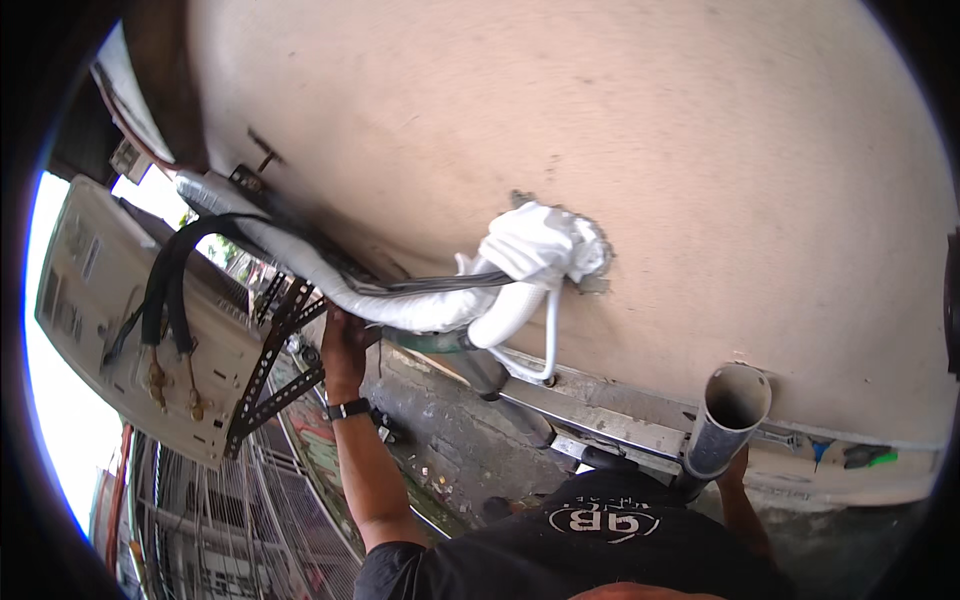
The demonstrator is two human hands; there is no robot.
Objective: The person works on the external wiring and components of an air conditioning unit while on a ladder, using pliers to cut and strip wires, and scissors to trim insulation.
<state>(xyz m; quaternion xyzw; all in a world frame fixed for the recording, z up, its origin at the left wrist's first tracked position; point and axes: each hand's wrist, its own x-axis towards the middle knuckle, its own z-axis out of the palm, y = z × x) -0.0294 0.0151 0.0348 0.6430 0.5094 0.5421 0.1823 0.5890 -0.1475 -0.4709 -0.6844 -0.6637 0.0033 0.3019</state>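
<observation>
My left hand point(345, 352), with a dark band on its wrist, reaches up to the underside of a white-wrapped pipe bundle point(400, 308). Its fingers curl against the bundle, next to a black perforated bracket point(275, 350), and are partly hidden. The bundle runs from the upper left to a hole in the beige wall, where white wrapping point(530, 240) covers it. Black cables lie along it, and a thin white tube point(551, 335) bends down below the wrapping. My right hand point(737, 468) is low behind an open grey pipe point(735, 400); its fingers are mostly hidden.
An outdoor air-conditioner unit point(130, 320) hangs tilted at the left, with black insulated hoses point(170, 275) and brass fittings. A ledge point(610, 420) along the wall's foot carries a wrench point(775, 437) and small tools. Far below at left lie wires and rooftops.
</observation>
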